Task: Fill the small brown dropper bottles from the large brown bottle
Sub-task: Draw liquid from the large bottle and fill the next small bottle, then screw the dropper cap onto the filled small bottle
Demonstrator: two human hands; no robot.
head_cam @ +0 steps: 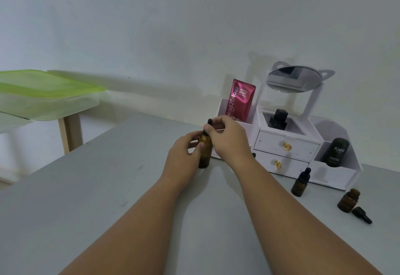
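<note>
The large brown bottle (205, 152) stands upright on the grey table (104, 188), near its far edge. My left hand (184, 155) grips its body from the left. My right hand (230, 138) pinches its black dropper cap (207, 125) at the top. To the right stand two small brown dropper bottles: one (300, 183) upright with its black cap on, another (348, 201) open and uncapped. A loose black dropper cap (362, 215) lies on the table beside the open one.
A white cosmetic organiser (287, 144) with drawers and a round mirror (285, 78) stands behind the bottles, holding a pink sachet (240, 101), a black square bottle (279, 119) and a dark jar (336, 151). A green-lidded plastic box (43, 93) sits on a stand at left.
</note>
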